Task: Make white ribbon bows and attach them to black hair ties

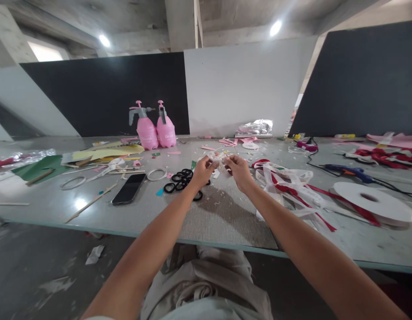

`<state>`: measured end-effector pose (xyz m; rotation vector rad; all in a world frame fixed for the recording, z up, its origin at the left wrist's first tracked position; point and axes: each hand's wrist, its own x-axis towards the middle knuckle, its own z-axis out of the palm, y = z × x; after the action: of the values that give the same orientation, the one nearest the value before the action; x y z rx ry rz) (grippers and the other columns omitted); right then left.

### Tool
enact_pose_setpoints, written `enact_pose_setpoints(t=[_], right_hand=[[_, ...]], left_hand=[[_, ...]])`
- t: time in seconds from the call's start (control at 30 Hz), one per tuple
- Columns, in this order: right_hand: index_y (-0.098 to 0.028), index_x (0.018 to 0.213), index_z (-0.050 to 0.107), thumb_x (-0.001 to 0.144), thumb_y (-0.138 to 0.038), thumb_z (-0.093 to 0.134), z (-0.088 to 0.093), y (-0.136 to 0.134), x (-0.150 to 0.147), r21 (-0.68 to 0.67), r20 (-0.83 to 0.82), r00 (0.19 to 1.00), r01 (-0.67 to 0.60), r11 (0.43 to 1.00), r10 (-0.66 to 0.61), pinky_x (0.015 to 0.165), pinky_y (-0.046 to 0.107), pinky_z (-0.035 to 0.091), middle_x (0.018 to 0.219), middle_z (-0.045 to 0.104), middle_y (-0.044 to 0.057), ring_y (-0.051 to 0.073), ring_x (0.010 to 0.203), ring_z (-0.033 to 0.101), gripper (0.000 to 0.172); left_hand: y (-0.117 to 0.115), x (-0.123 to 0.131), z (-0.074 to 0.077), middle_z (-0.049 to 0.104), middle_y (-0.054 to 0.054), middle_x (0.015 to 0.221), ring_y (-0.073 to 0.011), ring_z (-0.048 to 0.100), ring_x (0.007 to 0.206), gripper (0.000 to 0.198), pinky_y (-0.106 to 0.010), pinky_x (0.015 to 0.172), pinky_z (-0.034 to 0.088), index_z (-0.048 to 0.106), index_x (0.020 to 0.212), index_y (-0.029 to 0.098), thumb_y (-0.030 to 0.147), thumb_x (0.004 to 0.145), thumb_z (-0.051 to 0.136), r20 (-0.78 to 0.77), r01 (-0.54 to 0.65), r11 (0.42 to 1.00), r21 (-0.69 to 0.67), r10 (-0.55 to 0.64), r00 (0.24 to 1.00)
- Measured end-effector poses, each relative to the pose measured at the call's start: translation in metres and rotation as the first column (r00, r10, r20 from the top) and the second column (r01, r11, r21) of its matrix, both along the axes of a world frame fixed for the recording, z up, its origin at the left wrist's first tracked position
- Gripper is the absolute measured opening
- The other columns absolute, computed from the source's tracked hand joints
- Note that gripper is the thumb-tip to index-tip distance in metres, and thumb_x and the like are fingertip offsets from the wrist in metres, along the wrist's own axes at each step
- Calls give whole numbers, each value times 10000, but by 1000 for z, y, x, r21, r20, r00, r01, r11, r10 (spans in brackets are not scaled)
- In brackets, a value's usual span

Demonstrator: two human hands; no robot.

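Both hands meet over the table, fingers pinched on a gathered piece of white ribbon (216, 157). My left hand (205, 170) grips its left side, and my right hand (237, 169) grips its right side. The ribbon's exact shape is too small to make out. Several black hair ties (181, 178) lie on the table just left of my left hand, some partly hidden behind it. To the right of my right hand is a tangle of white and red ribbons (292, 184).
A phone (128, 189) lies at the left, with two pink spray bottles (148, 132) behind it. On the right are a large white ribbon spool (352, 195) and a blue glue gun (349, 171) with a cord. Foil (255, 128) rests against the back panel.
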<state>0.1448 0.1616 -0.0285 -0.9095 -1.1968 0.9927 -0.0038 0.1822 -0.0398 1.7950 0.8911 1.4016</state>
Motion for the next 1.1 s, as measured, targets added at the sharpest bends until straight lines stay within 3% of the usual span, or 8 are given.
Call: enact_pose_setpoints(t=[0.1, 0.17, 0.33, 0.47, 0.57, 0.87, 1.1], right_hand=[[-201, 756, 538, 621, -488, 730, 0, 0, -1, -63, -200, 979, -56, 996, 43, 468, 212, 392, 656, 550, -34, 87, 520, 485, 371], [-198, 762, 547, 602, -470, 753, 0, 0, -1, -66, -237, 970, -70, 995, 52, 482, 208, 402, 670, 551, -38, 76, 519, 477, 378], [-191, 768, 573, 633, -477, 734, 3, -1, 0, -29, -122, 991, -55, 998, 51, 459, 192, 380, 623, 522, -50, 63, 492, 448, 355], [-197, 882, 609, 643, -496, 715, 6, -6, -2, -40, -84, 994, -72, 997, 69, 439, 189, 390, 668, 558, -39, 68, 505, 470, 397], [-181, 796, 611, 629, -512, 715, 3, -5, -3, -66, 0, 997, -80, 995, 80, 438, 209, 422, 666, 575, -15, 86, 521, 490, 386], [-184, 622, 523, 728, -485, 635, -5, 5, 1, 113, 220, 973, 50, 992, -74, 454, 217, 276, 538, 461, -37, 83, 494, 372, 338], [-196, 613, 484, 752, -503, 608, -1, 1, 0, 135, 259, 965, 10, 991, -45, 463, 226, 265, 529, 435, -41, 90, 495, 358, 359]], left_hand=[[-2, -1, 1, 581, 1, 765, -77, 475, 601, 525, -196, 576, 426, 606, 1186, 150, 480, 779, 636, -16, -37, 999, 23, 37, 999], [-4, -2, 1, 555, 14, 733, -68, 454, 574, 524, -191, 551, 407, 611, 1182, 150, 474, 772, 648, -9, -38, 999, 21, 39, 999], [-7, 0, 2, 587, 8, 764, -65, 478, 569, 599, -193, 547, 431, 569, 1238, 164, 470, 736, 687, 93, 45, 997, -67, -39, 995], [-4, 1, 2, 624, -8, 777, -60, 481, 550, 617, -188, 523, 427, 568, 1235, 150, 458, 718, 706, 145, 15, 996, -83, -3, 989], [-2, 0, 2, 629, -10, 792, -61, 487, 547, 603, -188, 509, 425, 571, 1232, 154, 455, 725, 700, 167, -9, 997, -77, 22, 986], [-7, 3, 3, 619, -14, 743, -69, 510, 555, 462, -205, 519, 425, 662, 1006, 126, 496, 729, 677, 96, 27, 994, -105, -17, 995], [-7, 4, 4, 589, -9, 697, -81, 525, 572, 465, -213, 527, 438, 662, 898, 129, 551, 701, 675, 183, 110, 974, -198, -74, 980]])
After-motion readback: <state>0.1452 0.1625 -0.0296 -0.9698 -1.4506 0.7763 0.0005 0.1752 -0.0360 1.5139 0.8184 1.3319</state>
